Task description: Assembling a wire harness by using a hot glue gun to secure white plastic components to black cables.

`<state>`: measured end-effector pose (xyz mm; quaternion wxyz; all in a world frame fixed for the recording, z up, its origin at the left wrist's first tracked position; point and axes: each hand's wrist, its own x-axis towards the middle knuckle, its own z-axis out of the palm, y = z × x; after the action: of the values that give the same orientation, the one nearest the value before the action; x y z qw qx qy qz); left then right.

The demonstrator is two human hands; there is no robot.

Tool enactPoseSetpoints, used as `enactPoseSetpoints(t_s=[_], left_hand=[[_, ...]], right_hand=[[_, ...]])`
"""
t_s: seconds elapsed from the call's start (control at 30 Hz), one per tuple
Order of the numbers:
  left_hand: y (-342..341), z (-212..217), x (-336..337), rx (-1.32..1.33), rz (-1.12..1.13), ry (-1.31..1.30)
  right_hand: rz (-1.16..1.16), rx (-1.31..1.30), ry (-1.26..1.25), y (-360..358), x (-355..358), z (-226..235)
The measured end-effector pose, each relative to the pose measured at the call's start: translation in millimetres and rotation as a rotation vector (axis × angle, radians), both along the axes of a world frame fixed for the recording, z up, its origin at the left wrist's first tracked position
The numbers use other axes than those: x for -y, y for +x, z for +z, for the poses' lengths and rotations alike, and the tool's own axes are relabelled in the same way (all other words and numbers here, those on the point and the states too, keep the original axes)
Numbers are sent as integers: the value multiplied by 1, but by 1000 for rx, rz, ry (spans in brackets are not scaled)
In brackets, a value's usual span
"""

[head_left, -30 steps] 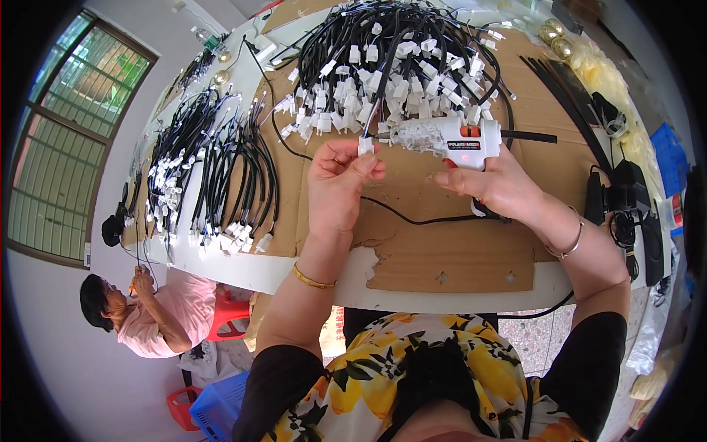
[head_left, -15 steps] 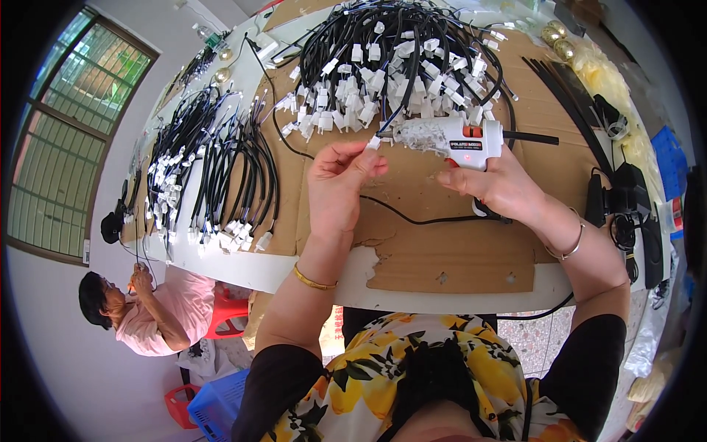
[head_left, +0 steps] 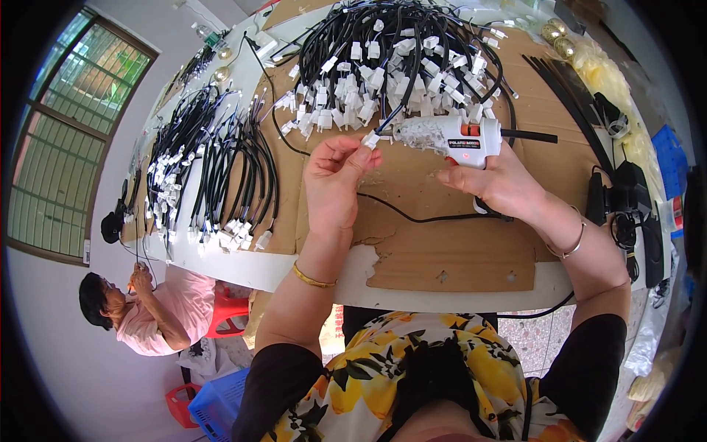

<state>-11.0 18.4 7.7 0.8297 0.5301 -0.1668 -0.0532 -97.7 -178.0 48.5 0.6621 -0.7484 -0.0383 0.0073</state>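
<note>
In the head view, a white worktop (head_left: 442, 300) fills the middle and upper part of the frame, much of it covered by sheets of brown cardboard (head_left: 442, 243), torn along the near edge. A barred window (head_left: 81, 132) stands in the pale wall at upper left; at lower left a co-worker in a pink top (head_left: 173, 309) sits on a red seat (head_left: 228, 317), near a blue crate (head_left: 221, 401). A large heap of black cables (head_left: 398, 66) with white plugs lies at upper centre, and smaller bundles (head_left: 243, 166) of the same kind lie left of it. At the right edge are pale yellow plastic wrapping (head_left: 604, 81) and a black adapter (head_left: 627, 190). In the centre of the frame, the right hand (head_left: 497, 180) is wrapped around the handle of a white glue gun (head_left: 477, 151), whose long axis runs nearly level across the picture, nozzle to the left, a black stick (head_left: 534, 137) jutting from its rear to the right. Just left of the nozzle, the left hand (head_left: 339, 166) pinches a small white connector (head_left: 370, 140) between thumb and fingers; its long axis slants, the wired end toward upper right. Whether nozzle and connector touch cannot be told.
</note>
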Motion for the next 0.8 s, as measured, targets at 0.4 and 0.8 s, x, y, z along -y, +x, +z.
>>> enactPoseSetpoints(t_s=[0.4,0.8], left_hand=[[1,-3,0,54,-2,-1],[0,2,2,121,48,29]], right_hand=[[-3,-4,7,-1,0,2],[-19,-56,40,-1,-1,0]])
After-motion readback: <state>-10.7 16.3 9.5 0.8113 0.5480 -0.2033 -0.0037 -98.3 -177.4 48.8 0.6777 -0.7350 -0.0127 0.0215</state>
